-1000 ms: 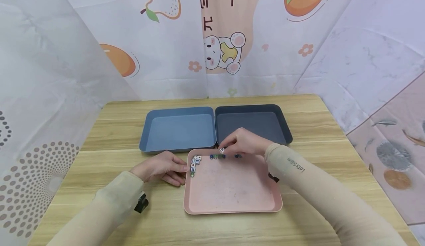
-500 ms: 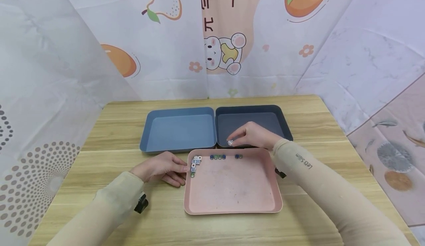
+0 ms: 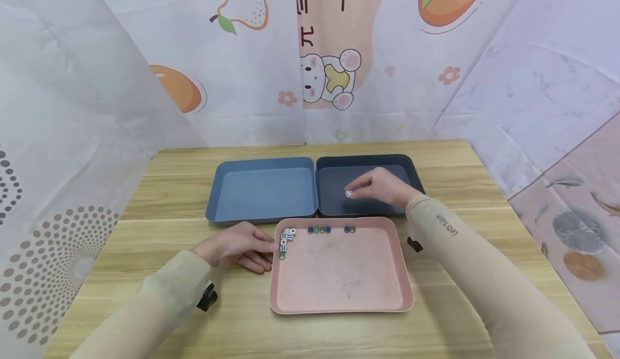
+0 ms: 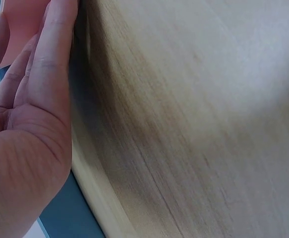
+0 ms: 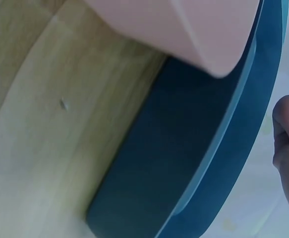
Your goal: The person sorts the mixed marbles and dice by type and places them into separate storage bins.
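Note:
In the head view my right hand pinches a white die with dark dots between thumb and fingertips, over the dark navy tray. My left hand holds the left rim of the pink tray, its thumb at the edge and the other fingers outside. Several white dice cluster in the pink tray's back left corner, with a small green glass ball just in front. Along the back wall lie several small blue and green glass balls. The right wrist view cuts off the die.
A blue-grey tray stands left of the navy one, side by side behind the pink tray. All three sit on a wood-grain table. A printed cloth hangs behind the table.
My right hand has lifted the die from the pink tray's back edge and carried it back and right, over the navy tray. The left hand has stayed at the rim.

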Demonstrator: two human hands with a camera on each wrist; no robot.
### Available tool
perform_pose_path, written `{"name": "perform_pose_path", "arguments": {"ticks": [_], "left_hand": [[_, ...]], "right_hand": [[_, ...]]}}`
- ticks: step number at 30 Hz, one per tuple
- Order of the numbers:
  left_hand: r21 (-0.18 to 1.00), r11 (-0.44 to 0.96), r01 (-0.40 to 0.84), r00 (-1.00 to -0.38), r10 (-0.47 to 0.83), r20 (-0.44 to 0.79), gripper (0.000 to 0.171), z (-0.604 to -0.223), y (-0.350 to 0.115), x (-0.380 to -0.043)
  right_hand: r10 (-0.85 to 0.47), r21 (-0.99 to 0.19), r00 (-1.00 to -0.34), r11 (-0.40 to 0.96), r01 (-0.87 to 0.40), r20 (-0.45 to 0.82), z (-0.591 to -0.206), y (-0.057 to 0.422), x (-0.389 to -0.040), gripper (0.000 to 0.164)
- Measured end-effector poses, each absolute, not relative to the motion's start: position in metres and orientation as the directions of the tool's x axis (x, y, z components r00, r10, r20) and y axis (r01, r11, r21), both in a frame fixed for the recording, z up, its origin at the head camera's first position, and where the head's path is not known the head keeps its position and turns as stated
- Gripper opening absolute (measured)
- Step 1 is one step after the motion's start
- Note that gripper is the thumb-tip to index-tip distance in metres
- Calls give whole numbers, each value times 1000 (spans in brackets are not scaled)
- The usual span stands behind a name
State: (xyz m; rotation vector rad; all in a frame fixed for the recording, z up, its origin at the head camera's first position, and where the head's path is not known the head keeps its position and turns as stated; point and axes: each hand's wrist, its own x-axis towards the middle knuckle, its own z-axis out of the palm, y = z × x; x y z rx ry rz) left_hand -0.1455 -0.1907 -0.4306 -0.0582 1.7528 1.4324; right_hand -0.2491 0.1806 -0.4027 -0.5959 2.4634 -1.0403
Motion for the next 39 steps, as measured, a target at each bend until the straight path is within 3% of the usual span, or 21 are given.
{"name": "perform_pose_path", "arguments": {"ticks": [10,21,39], "left_hand": [[785,344,-515,-638,459,-619,40,-430,-192,-145],[791,332,-514,-645,458,-612,39,-429,-190,-142],[795,328,-510,-647,463,-606,38,-429,-192,-141]], "right_hand": [[-435,-732,-873,665,-148,-219,-406,196,-265,37],[-365,-684,-916,712,-158,-168,-416,221,-276,34],[-251,-603,-945,794,-78,-209,-431,246,-281,32]]}}
